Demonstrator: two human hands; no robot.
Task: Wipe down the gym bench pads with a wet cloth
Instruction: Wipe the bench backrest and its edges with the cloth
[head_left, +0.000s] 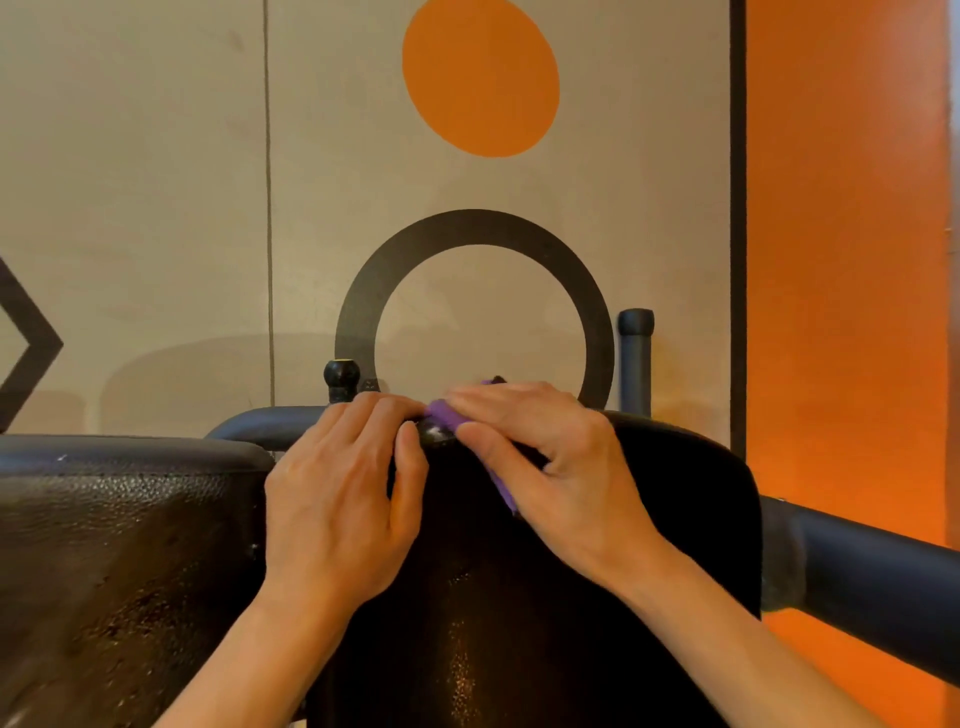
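**Two hands on a black bench pad, purple cloth under the right**

Two bare hands close together at the top edge of a dark, glossy bench pad (519, 597), seen from above and behind. Left hand (343, 499) draped over the pad's upper left corner, fingers curled over the rim, thumb pressed against the front face. Right hand (550, 467) laid on a purple cloth (441, 413), fingers fairly straight and spread, pressing the cloth onto the pad's top edge. Only small parts of the cloth visible: a fold between the two hands and a strip below the right thumb. Fingertips of both hands nearly meeting over the cloth.

No containers in view.

Just left of this pad, a second black pad (119, 545) with a pebbled, shiny surface, its top rounded. Behind the left hand, a dark curved frame tube (260, 426) topped by a round black knob (341, 376). Behind the right hand, an upright black post (635, 358). At lower right, a thick dark padded bar (872, 571) running out of the picture.

Beyond, close behind the equipment, a beige wall (156, 182) painted with an orange disc (480, 78), a black ring (597, 322) and a black chevron (31, 343) at the left edge; a broad orange band (852, 260) on the right.
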